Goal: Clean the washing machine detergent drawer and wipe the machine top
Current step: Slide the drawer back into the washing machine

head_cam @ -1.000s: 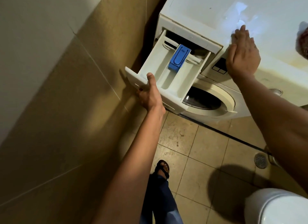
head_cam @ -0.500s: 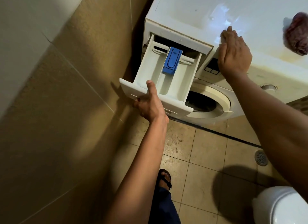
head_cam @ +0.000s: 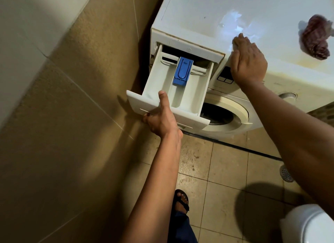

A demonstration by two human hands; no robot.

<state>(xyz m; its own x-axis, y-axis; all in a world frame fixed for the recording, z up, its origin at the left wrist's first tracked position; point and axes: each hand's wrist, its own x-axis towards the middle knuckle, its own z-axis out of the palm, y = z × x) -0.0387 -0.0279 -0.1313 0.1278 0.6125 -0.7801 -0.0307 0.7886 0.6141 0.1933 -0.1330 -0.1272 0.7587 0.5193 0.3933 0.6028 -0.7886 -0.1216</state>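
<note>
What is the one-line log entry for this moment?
drawer: pulled out, in machine | left hand: grips drawer front | right hand: flat on machine top edge | cloth: on top, untouched

You face a tan tiled wall point(head_cam: 63, 116) filling the left of the frame, paler and lit at upper left. The beige floor point(head_cam: 226, 170) at lower centre is stained. Drain point(head_cam: 286, 173) at right edge; white toilet point(head_cam: 310, 224) at lower right.
</note>
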